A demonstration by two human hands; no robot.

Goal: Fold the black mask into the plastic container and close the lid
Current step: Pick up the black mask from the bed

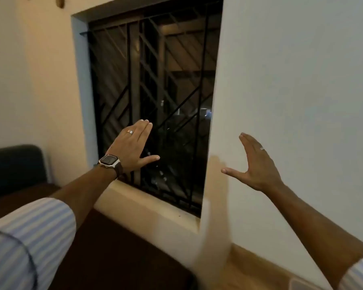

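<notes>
Sleeves: striped blue-and-white cuffs point(36, 231) sit rolled up the forearms at the lower edge of the view, nearest the camera; both arms extend forward and upward from them.
Left hand: left hand point(134, 146) is raised, flat and fully spread, fingers together and thumb out, palm facing away from the camera. It holds nothing. A ring sits on one finger and a wristwatch point(110, 161) on the wrist.
Right hand: right hand point(257, 164) is raised opposite, also fully spread, thumb pointing inward, palm turned partly toward the left hand. It holds nothing; a ring is visible.
Hand spacing: the two hands are well apart, at similar height, in free air in front of the wall.
Probable reason for pose: judged as a display of empty hands to the camera, not a working grasp, since nothing lies between them.
Backdrop: barred window point(155, 97) stands behind the left hand; pale wall point(302, 80) stands behind the right. A sill point(151, 204) runs below the window.
Lower view: dark brown surface point(117, 248) lies beneath the arms; a dark cushion point(15, 164) sits at far left.
Blurred streak: an indistinct pale smear crosses the lower centre; its nature cannot be determined.
Task objects: black mask and plastic container are not in view; their location cannot be stated.
Task status: judged not started or fully finished; the view does not settle which.
</notes>
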